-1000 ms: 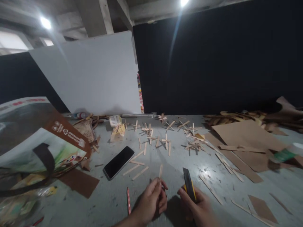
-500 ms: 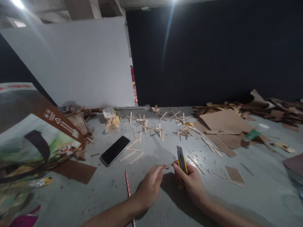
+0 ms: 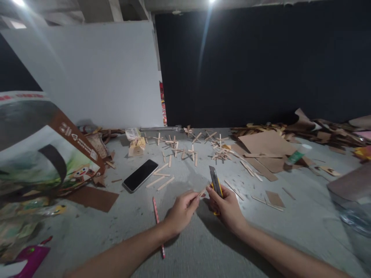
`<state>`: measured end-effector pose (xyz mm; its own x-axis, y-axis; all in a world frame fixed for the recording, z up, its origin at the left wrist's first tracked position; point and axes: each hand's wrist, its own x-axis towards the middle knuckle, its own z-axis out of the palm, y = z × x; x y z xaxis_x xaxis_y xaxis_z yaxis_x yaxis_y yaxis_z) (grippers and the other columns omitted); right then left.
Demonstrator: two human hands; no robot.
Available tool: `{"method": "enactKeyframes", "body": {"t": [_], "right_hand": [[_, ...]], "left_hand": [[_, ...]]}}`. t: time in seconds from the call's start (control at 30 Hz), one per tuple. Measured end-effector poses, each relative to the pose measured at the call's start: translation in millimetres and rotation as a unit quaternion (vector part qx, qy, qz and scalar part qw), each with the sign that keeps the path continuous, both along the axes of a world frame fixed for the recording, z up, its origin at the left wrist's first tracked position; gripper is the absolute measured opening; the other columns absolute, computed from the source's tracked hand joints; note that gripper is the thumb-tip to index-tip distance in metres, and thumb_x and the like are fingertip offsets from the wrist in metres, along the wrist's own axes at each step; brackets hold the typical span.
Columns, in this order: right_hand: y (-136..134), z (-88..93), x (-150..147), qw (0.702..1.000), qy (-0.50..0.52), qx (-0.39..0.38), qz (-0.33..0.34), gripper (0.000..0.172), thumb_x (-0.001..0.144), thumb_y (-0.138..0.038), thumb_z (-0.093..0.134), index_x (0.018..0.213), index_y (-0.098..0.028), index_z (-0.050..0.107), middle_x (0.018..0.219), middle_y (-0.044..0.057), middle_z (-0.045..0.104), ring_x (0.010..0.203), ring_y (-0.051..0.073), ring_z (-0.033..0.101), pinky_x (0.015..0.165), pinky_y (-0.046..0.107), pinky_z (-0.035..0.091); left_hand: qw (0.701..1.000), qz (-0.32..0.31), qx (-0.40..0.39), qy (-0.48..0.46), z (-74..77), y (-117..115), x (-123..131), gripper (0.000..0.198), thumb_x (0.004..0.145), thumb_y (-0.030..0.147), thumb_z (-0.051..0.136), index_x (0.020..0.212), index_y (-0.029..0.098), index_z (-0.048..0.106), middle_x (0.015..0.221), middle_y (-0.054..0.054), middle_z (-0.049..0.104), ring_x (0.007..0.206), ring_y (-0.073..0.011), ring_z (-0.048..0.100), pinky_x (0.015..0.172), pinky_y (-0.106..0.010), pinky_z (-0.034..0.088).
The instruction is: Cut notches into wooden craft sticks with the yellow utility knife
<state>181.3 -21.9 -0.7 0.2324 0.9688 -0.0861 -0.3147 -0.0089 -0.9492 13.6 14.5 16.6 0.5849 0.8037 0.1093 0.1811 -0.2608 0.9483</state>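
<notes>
Wooden stick (image 3: pixel 202 192), pale, flat and slender, is pinched between the thumb and fingers of a person's left hand (image 3: pixel 183 210) above the near middle of a smooth grey tabletop (image 3: pixel 185 251), its free end slanting up toward the right. The right hand (image 3: pixel 227 206) is closed around a utility knife (image 3: pixel 216 182) of black and yellow, its narrow front end pointing to the far side; whether the right fingertips touch the stick cannot be told. A red-and-white patterned pencil (image 3: pixel 155 210) passes beneath the left forearm, near a glossy black phone (image 3: pixel 140 176) with rounded corners. Just right of the phone lie loose sticks (image 3: pixel 165 183), and farther off stand small crossed-stick pieces (image 3: pixel 193 152), spiky in outline. To the right, matte brown cardboard sheets (image 3: pixel 262 141) overlap beside a white-and-green tube (image 3: pixel 298 154); at left leans a printed bag (image 3: pixel 37 154) with a brown border and a dark strap. A second earlier the stick stood upright in the left hand, well apart from the right; half a second earlier it lay flatter, bridging both hands. The view has also swung toward the right, bringing in a clear, crinkled plastic item (image 3: pixel 355 222) at the near right edge.
</notes>
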Motion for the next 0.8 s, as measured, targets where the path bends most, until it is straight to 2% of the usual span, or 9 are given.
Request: {"method": "enactKeyframes", "body": {"t": [0.1, 0.17, 0.23, 0.3, 0.4, 0.5, 0.57, 0.7, 0.8], "right_hand": [[0, 3.6, -1, 1.0, -0.017, 0.001, -0.001, 0.051, 0.073, -0.065, 0.082, 0.076, -0.021, 0.055, 0.047, -0.011, 0.035, 0.04, 0.007, 0.029, 0.041, 0.022, 0.024], [0, 7.0, -2, 0.999, -0.052, 0.003, 0.016, 0.052, 0.073, -0.066, 0.081, 0.078, -0.021, 0.055, 0.048, -0.01, 0.038, 0.04, 0.008, 0.032, 0.041, 0.023, 0.025], [0, 10.2, -4, 0.994, -0.098, 0.009, 0.053, 0.052, 0.076, -0.067, 0.078, 0.085, -0.021, 0.058, 0.05, -0.009, 0.042, 0.041, 0.009, 0.037, 0.041, 0.023, 0.028], [3, 13.5, -5, 0.99, -0.117, 0.029, 0.077, 0.053, 0.082, -0.067, 0.072, 0.106, -0.022, 0.058, 0.057, -0.009, 0.049, 0.042, 0.011, 0.042, 0.041, 0.023, 0.032], [14, 20.6, -2, 0.988, -0.119, 0.078, 0.067, 0.059, 0.091, -0.062, 0.062, 0.136, -0.03, 0.04, 0.074, -0.009, 0.054, 0.039, 0.01, 0.044, 0.039, 0.024, 0.035], [35, 28.8, 2, 0.977, -0.162, 0.129, 0.047, 0.038, 0.093, -0.057, 0.059, 0.115, -0.026, 0.058, 0.078, -0.005, 0.054, 0.047, 0.011, 0.055, 0.046, 0.025, 0.042], [49, 31.4, 2, 0.977, -0.13, 0.164, 0.038, 0.032, 0.094, -0.051, 0.057, 0.11, -0.025, 0.065, 0.087, 0.0, 0.062, 0.064, 0.014, 0.064, 0.062, 0.028, 0.051], [68, 24.1, -3, 0.979, -0.046, 0.197, 0.031, 0.039, 0.088, -0.044, 0.066, 0.123, -0.028, 0.064, 0.113, 0.006, 0.07, 0.099, 0.022, 0.068, 0.089, 0.037, 0.054], [71, 12.3, -2, 0.976, -0.087, 0.2, 0.011, 0.041, 0.078, -0.042, 0.081, 0.112, -0.028, 0.064, 0.097, 0.003, 0.07, 0.091, 0.022, 0.067, 0.084, 0.035, 0.053]], "left_hand": [[1.0, -0.005, 0.003, -0.001, 1.1, -1, 0, 0.033, 0.099, 0.039, 0.05, 0.08, 0.017, 0.063, 0.074, -0.002, 0.059, 0.074, -0.0173, 0.052, 0.071, -0.028, 0.038], [0.999, -0.01, -0.039, -0.002, 0.8, 1, 1, 0.024, 0.097, 0.036, 0.053, 0.099, 0.016, 0.066, 0.077, -0.003, 0.065, 0.072, -0.0174, 0.056, 0.069, -0.028, 0.04], [0.996, -0.013, -0.091, 0.005, -0.1, 6, 2, 0.031, 0.091, 0.031, 0.059, 0.118, 0.015, 0.062, 0.074, -0.002, 0.068, 0.067, -0.0179, 0.06, 0.066, -0.028, 0.042], [0.992, -0.017, -0.123, 0.003, -0.5, 14, 0, 0.03, 0.088, 0.027, 0.061, 0.114, 0.013, 0.061, 0.074, -0.004, 0.071, 0.069, -0.0191, 0.065, 0.067, -0.029, 0.045], [0.995, 0.034, -0.095, -0.009, 1.1, 26, -7, 0.031, 0.086, 0.034, 0.065, 0.111, 0.016, 0.059, 0.075, -0.004, 0.073, 0.064, -0.0175, 0.065, 0.063, -0.028, 0.046], [0.995, 0.053, -0.082, -0.016, 3.0, 33, -18, 0.027, 0.082, 0.039, 0.071, 0.094, 0.017, 0.059, 0.065, 0.0, 0.066, 0.061, -0.0172, 0.066, 0.062, -0.028, 0.048], [0.992, 0.074, -0.099, -0.032, 2.8, 34, -23, 0.033, 0.081, 0.041, 0.073, 0.1, 0.018, 0.059, 0.07, 0.001, 0.065, 0.061, -0.0181, 0.068, 0.062, -0.03, 0.052], [0.993, 0.103, -0.057, -0.027, -0.2, 34, -26, 0.035, 0.081, 0.037, 0.072, 0.109, 0.017, 0.062, 0.073, 0.001, 0.064, 0.062, -0.017, 0.065, 0.064, -0.03, 0.051], [0.993, 0.084, 0.04, 0.07, -1.5, 33, -28, 0.02, 0.088, 0.033, 0.065, 0.101, 0.017, 0.066, 0.07, 0.001, 0.062, 0.065, -0.016, 0.059, 0.064, -0.028, 0.043]]}}
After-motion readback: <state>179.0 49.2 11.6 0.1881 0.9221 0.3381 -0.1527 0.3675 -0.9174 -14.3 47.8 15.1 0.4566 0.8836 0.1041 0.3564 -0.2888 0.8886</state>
